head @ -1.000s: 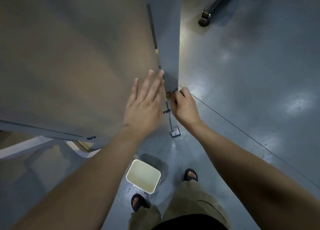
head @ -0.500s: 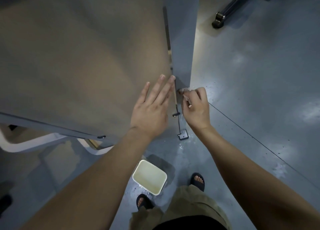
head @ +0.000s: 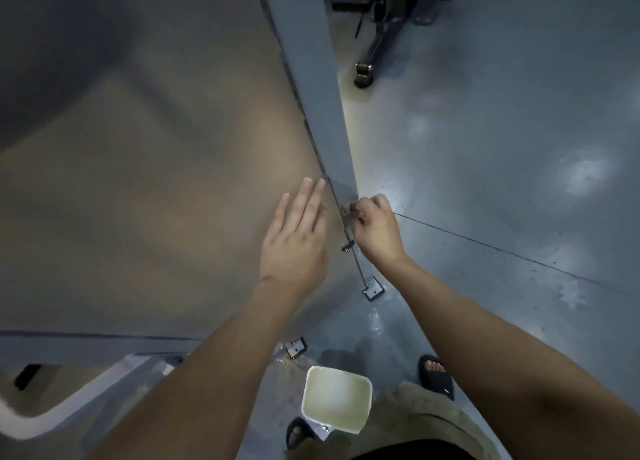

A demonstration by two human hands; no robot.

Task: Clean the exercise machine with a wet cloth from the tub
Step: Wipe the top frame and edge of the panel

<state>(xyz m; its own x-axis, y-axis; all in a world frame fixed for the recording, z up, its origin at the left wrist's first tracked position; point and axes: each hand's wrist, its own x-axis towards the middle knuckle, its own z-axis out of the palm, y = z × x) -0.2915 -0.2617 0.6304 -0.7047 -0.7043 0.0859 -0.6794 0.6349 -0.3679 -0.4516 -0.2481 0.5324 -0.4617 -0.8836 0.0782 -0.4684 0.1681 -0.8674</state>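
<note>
At the lower left a pale curved bar runs out of the picture, too blurred to read. Above it the flat grey-brown side of the exercise machine fills the left half; its upper part is soft with blur and cut off by the picture's edge. The person's left hand lies flat on that side, fingers straight and close together, with nothing in it. Just right of the fingertips stands the machine's grey-blue upright post, whose top is out of view. Near its lower end the right hand is curled, thumb and fingers pinching a small wad of cloth against the post's edge. Most of the cloth is hidden inside the hand and its colour is hard to tell. Below the hands a thin strut ends in a floor bracket. Lower, the white tub sits on the floor between two dark sandals, the left forearm covering part of the wet patch beside it; its inside looks pale. At the upper right another machine is dark and only partly in view.
</note>
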